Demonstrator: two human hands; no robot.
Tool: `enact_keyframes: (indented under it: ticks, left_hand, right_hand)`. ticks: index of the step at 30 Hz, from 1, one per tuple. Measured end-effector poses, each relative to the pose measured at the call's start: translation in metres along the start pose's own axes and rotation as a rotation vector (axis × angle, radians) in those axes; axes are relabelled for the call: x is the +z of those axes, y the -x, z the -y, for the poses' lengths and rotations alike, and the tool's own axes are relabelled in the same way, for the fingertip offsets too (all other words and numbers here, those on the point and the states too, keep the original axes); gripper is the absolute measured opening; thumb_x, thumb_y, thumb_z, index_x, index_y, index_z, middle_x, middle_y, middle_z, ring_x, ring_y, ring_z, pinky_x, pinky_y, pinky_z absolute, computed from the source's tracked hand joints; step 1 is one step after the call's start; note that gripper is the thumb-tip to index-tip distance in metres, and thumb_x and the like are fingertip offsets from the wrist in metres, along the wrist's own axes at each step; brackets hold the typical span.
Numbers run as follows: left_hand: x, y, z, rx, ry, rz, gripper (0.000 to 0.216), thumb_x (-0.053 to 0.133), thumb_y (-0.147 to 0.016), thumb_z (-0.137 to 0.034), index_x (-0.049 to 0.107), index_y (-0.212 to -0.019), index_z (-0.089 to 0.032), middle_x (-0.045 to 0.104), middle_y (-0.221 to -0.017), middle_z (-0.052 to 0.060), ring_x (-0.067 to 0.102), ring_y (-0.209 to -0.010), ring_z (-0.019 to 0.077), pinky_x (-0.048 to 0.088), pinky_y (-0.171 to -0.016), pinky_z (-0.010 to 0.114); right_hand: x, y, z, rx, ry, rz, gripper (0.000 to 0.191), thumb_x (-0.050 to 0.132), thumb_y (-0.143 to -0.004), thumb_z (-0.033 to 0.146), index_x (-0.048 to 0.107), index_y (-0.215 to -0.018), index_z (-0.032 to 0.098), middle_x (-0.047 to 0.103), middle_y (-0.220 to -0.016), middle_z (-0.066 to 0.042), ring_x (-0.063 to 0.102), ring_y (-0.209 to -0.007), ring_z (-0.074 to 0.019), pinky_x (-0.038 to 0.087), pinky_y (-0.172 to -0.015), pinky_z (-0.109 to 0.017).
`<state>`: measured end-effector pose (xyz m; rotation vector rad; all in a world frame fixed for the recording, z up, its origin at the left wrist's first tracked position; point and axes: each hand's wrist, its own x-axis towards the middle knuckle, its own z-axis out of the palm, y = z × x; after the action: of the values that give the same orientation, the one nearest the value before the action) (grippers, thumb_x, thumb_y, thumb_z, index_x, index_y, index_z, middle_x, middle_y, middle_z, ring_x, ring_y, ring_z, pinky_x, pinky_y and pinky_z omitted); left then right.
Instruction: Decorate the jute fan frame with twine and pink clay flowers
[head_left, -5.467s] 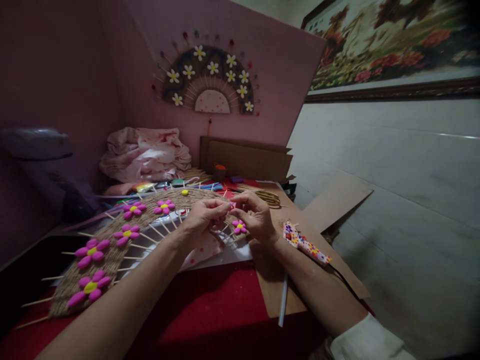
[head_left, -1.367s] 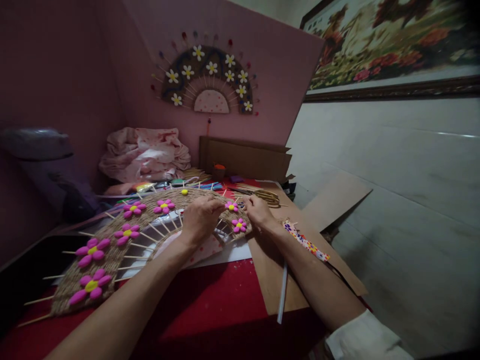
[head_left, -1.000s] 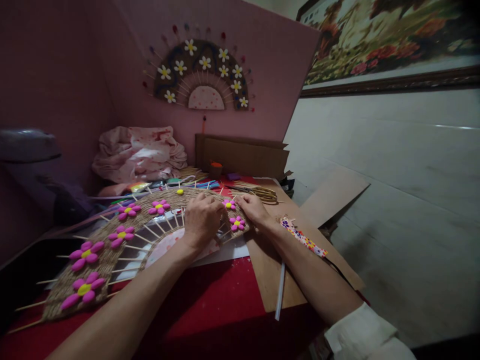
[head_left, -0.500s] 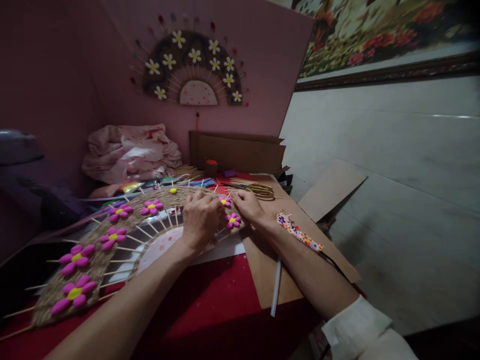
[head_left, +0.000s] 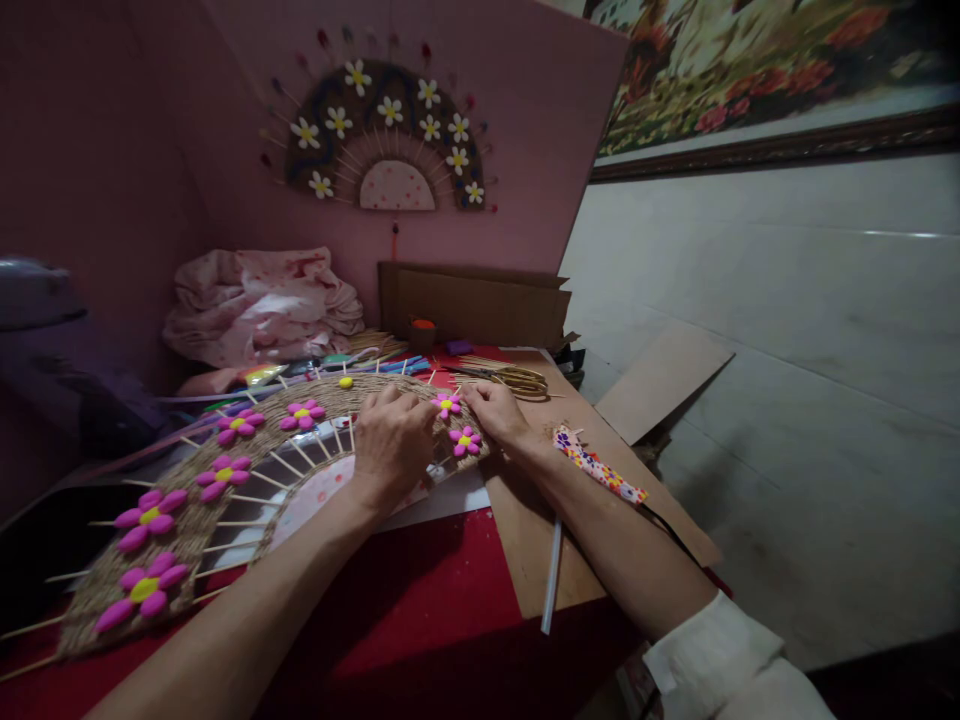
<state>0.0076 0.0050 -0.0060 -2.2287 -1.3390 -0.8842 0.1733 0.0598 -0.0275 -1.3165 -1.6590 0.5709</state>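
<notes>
A fan-shaped decoration (head_left: pixel 202 515) of wound jute cord and thin wooden sticks lies on the table, bearing several pink clay flowers (head_left: pixel 151 518) with yellow centres. A lone yellow clay dot (head_left: pixel 346 383) sits on its upper band. My left hand (head_left: pixel 394 440) rests over the right half of the band, fingers curled down; their tips are hidden, just left of a small pink flower (head_left: pixel 447 404). On that flower's other side, my right hand (head_left: pixel 491 410) pinches the band's outer edge with thumb and fingers. Below it lies another pink flower (head_left: pixel 465 440).
A flower-patterned glue gun (head_left: pixel 600 465) lies on a brown board (head_left: pixel 540 570) beside my right forearm, near a glue stick (head_left: pixel 552 580). Scissors (head_left: pixel 517 379) and sticks lie behind. Cardboard (head_left: pixel 480 305) and pink cloth (head_left: pixel 262 305) stand at the back. A similar decoration (head_left: pixel 390 110) hangs above.
My left hand has shifted slightly left, uncovering more of the small pink flower. The decoration has slid a little to the left. My right hand stays in place.
</notes>
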Motion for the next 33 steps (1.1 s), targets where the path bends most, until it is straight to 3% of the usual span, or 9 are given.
enact_keyframes:
  ticks: [8, 18, 23, 26, 29, 33]
  left_hand:
    - [-0.008, 0.011, -0.010, 0.173, -0.086, 0.107, 0.038, 0.040, -0.084, -0.013, 0.063, -0.115, -0.017, 0.065, -0.070, 0.013, 0.051, -0.084, 0.0290, 0.031, -0.074, 0.044]
    - [-0.008, 0.010, -0.008, 0.100, -0.001, 0.136, 0.038, 0.045, -0.080, -0.014, 0.064, -0.113, -0.019, 0.065, -0.069, 0.011, 0.053, -0.081, 0.0288, 0.033, -0.075, 0.044]
    - [-0.011, 0.000, 0.005, -0.293, 0.412, -0.014, 0.039, 0.049, -0.071, -0.013, 0.056, -0.110, -0.017, 0.061, -0.080, 0.004, 0.053, -0.071, 0.0187, 0.040, -0.068, 0.034]
    - [-0.009, -0.007, 0.012, -0.454, 0.719, -0.090, 0.025, 0.048, -0.070, -0.010, 0.054, -0.093, -0.016, 0.056, -0.078, 0.002, 0.053, -0.069, 0.0153, 0.042, -0.066, 0.030]
    - [-0.009, -0.011, 0.014, -0.610, 1.112, -0.064, 0.015, 0.057, -0.072, -0.023, 0.051, -0.085, -0.017, 0.054, -0.071, -0.001, 0.055, -0.058, 0.0124, 0.042, -0.053, 0.025]
    - [-0.012, -0.013, 0.015, -0.724, 1.490, 0.015, 0.029, 0.069, -0.065, -0.036, 0.056, -0.079, -0.014, 0.054, -0.058, -0.003, 0.047, -0.042, 0.0075, 0.031, -0.039, 0.019]
  right_hand:
    - [-0.001, 0.000, 0.001, -0.004, 0.015, -0.006, 0.043, 0.041, -0.084, 0.047, 0.055, -0.058, 0.015, 0.049, -0.056, 0.001, 0.042, -0.058, -0.0112, 0.032, -0.054, -0.022]
    - [0.000, 0.000, 0.001, -0.002, 0.007, -0.012, 0.044, 0.040, -0.083, 0.049, 0.049, -0.054, 0.016, 0.044, -0.053, 0.002, 0.038, -0.055, -0.0106, 0.029, -0.052, -0.023]
    - [0.001, -0.001, -0.001, 0.007, 0.022, -0.013, 0.044, 0.041, -0.083, 0.047, 0.046, -0.052, 0.017, 0.042, -0.052, 0.003, 0.036, -0.054, -0.0101, 0.028, -0.051, -0.023]
    - [0.002, -0.001, -0.003, 0.010, 0.038, -0.023, 0.041, 0.042, -0.083, 0.044, 0.049, -0.054, 0.016, 0.043, -0.053, 0.003, 0.038, -0.055, -0.0104, 0.028, -0.052, -0.023]
    - [0.001, -0.001, -0.002, 0.024, 0.059, -0.025, 0.039, 0.043, -0.084, 0.042, 0.056, -0.059, 0.015, 0.051, -0.057, 0.001, 0.044, -0.059, -0.0117, 0.031, -0.055, -0.023]
    - [-0.002, 0.002, 0.003, 0.040, 0.189, -0.072, 0.035, 0.045, -0.085, 0.041, 0.062, -0.068, 0.016, 0.059, -0.068, -0.002, 0.050, -0.065, -0.0143, 0.035, -0.061, -0.025]
